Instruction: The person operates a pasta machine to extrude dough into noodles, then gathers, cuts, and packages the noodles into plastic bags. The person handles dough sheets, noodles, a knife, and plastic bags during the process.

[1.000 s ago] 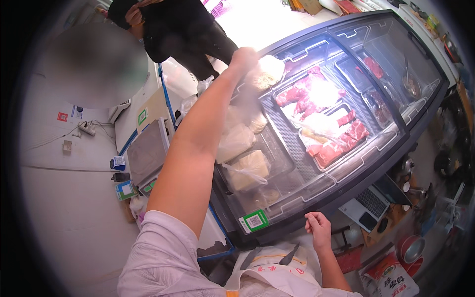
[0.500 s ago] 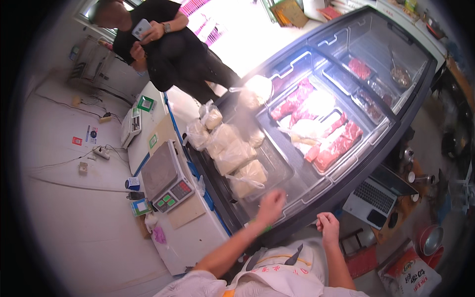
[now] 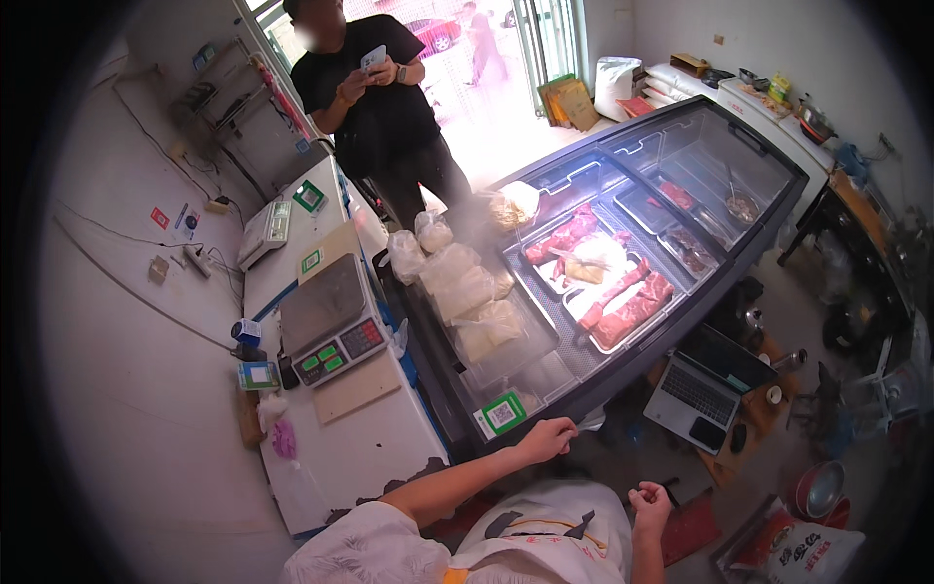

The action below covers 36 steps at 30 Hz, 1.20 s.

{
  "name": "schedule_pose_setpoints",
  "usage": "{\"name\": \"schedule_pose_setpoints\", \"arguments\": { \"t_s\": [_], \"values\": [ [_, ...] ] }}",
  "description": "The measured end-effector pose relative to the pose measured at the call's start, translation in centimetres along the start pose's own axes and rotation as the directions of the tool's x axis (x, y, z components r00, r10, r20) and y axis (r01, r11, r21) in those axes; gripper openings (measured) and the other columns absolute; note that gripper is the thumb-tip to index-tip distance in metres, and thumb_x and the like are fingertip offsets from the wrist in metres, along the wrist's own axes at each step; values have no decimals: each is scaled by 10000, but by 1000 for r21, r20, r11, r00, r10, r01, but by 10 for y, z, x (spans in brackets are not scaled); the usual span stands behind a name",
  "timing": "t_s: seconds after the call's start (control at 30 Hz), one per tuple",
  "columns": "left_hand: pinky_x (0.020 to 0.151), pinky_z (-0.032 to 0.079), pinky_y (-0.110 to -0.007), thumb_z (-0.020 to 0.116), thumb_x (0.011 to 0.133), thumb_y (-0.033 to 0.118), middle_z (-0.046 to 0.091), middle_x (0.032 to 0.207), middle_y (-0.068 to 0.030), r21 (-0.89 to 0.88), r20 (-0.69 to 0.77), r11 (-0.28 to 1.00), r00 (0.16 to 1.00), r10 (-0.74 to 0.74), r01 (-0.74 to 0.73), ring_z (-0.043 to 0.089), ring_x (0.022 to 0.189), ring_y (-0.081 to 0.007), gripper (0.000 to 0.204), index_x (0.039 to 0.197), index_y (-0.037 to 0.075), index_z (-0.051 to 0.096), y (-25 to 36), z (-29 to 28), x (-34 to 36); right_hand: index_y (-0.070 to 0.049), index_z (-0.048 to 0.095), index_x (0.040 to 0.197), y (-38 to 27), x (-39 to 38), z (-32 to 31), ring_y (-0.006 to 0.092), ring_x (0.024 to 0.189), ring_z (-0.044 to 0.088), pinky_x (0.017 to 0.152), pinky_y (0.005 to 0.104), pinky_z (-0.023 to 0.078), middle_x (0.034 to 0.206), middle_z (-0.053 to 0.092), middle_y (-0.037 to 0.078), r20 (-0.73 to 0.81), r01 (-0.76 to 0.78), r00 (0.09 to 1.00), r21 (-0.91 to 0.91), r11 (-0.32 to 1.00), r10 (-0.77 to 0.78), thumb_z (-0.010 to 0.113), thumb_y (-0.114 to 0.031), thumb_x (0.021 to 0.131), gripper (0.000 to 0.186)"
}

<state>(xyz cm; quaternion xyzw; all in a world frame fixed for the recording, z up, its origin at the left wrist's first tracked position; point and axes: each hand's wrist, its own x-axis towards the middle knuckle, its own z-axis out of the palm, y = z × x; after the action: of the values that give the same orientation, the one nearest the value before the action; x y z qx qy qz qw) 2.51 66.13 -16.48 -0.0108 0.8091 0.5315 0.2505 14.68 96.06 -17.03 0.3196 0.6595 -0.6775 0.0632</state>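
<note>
My left hand (image 3: 548,441) is just off the near edge of a display case (image 3: 574,404), its fingers curled together and nothing visible in them. A green-framed code card (image 3: 502,414) sits at the case's near left corner, close to that hand. Lower and to the right, my right hand (image 3: 650,506) hangs in front of my apron (image 3: 559,526), fingers loosely bent and apart, touching nothing. Inside the case, pale blocks in clear plastic bags (image 3: 467,287) fill the left end. Red meat cuts (image 3: 634,310) lie on white trays in the middle.
A scale (image 3: 331,321) stands on the white counter at left. Beyond the case, a person in black (image 3: 384,107) holds a phone (image 3: 374,58). At right are a laptop (image 3: 696,394) with a phone on it, a red stool (image 3: 693,529) and a printed sack (image 3: 793,550).
My left hand has drawn back from over the case to outside its near edge, uncovering the code card. My right hand has dropped lower and loosened. The view has tilted up.
</note>
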Motion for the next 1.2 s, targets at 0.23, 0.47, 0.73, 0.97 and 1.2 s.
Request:
{"name": "schedule_pose_setpoints", "arguments": {
  "t_s": [0.23,0.47,0.73,0.97,1.2],
  "values": [
    [669,555,-277,617,1044,243,727,822,-61,-114,242,971,954,-178,210,696,735,-121,257,1031,16,735,-56,103,-51,-22,693,1072,46,-56,-54,81,681,595,600,248,483,847,678,18,28,25,999,318,948,-36,673,-169,1019,158],
    [631,582,-325,648,995,112,735,903,-102,36,313,876,827,-467,481,736,752,-207,140,1098,21,676,-122,178,-79,10,683,1031,91,-155,-186,145,719,682,693,316,561,820,721,84,-218,25,976,53,998,-12,637,-212,1017,227],
    [561,592,-328,658,992,147,729,770,-137,386,421,917,867,-268,97,745,646,-251,197,1076,-31,674,12,353,-59,4,702,992,229,-247,-359,125,689,650,678,290,548,817,711,56,-575,98,817,227,969,52,619,-166,1019,192],
    [573,603,-405,654,944,195,742,805,-171,748,410,651,683,-605,128,755,695,-298,214,956,-5,727,11,475,-66,10,722,972,247,-312,-581,122,673,627,648,260,522,811,700,54,-720,291,631,564,773,288,691,-156,972,169],
    [703,591,-487,665,848,354,759,875,-131,142,912,-16,137,-387,-990,741,804,-343,290,846,85,774,12,664,-67,-3,730,975,289,-362,-810,112,662,626,632,260,519,787,695,51,-799,517,389,602,609,459,739,-179,937,180]
  ]
}}
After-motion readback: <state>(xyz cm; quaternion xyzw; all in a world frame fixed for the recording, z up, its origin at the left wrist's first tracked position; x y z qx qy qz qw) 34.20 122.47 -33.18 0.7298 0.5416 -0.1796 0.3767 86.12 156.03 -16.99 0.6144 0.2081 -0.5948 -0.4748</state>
